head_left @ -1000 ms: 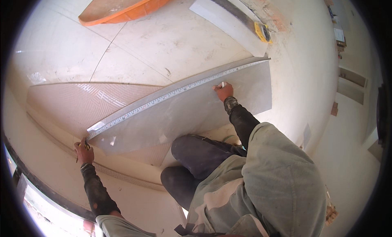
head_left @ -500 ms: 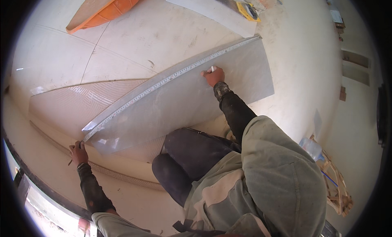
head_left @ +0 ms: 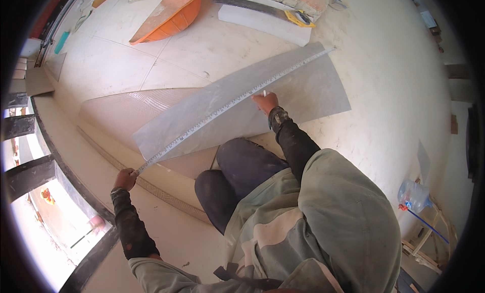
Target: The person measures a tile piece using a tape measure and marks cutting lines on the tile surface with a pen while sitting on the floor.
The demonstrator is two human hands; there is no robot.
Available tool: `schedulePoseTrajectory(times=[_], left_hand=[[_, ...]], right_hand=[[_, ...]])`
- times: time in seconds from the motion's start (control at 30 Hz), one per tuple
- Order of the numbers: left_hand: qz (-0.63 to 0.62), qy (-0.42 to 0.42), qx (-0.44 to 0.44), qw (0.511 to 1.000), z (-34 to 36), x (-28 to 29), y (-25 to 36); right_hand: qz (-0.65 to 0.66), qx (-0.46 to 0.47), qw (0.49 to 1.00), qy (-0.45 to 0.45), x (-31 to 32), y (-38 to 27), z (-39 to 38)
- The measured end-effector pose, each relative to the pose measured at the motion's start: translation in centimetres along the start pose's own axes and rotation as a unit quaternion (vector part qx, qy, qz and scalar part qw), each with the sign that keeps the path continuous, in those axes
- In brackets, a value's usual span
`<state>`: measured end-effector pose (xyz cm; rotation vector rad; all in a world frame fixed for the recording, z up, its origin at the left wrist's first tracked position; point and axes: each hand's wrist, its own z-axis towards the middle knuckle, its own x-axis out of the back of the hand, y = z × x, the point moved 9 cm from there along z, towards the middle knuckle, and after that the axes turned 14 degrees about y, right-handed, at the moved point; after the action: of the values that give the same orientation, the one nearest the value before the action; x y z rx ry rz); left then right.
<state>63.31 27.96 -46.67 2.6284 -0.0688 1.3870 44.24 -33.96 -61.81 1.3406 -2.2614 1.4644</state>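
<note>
My left hand (head_left: 125, 178) grips the lower-left end of a pale tape measure (head_left: 212, 115), just past the corner of a grey sheet (head_left: 308, 93). The tape runs diagonally across the sheet to beyond its upper-right edge. My right hand (head_left: 265, 103) is closed on a small white marker (head_left: 264, 93), just below the tape on the sheet. A pinkish board with a ridged surface (head_left: 106, 116) lies partly under the sheet. My bent knees are beside the sheet's near edge.
An orange tub (head_left: 166, 20) and a yellow-handled saw (head_left: 298, 18) on a white offcut lie beyond. Dark-framed openings (head_left: 22, 172) line the left. A water jug (head_left: 411, 192) and wooden frame (head_left: 419, 250) are at right. A curved ridged strip (head_left: 166, 194) runs along the left.
The view has shifted, showing more of the left side. The tape's left end and my left hand sit lower relative to the sheet, so the tape crosses nearer its middle.
</note>
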Motion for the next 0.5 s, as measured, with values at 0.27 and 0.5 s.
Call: schedulePoseTrajectory(times=[0.27,0.5], left_hand=[[0.153,-0.154,-0.060,0.974,-11.3,-4.4,6.0],[0.024,-0.115,0.051,0.992,-19.6,-11.4,7.5]], right_hand=[[0.365,-0.121,0.891,-0.241,8.7,-0.4,-5.1],[0.232,-0.036,0.965,-0.115,14.9,-0.8,-5.5]])
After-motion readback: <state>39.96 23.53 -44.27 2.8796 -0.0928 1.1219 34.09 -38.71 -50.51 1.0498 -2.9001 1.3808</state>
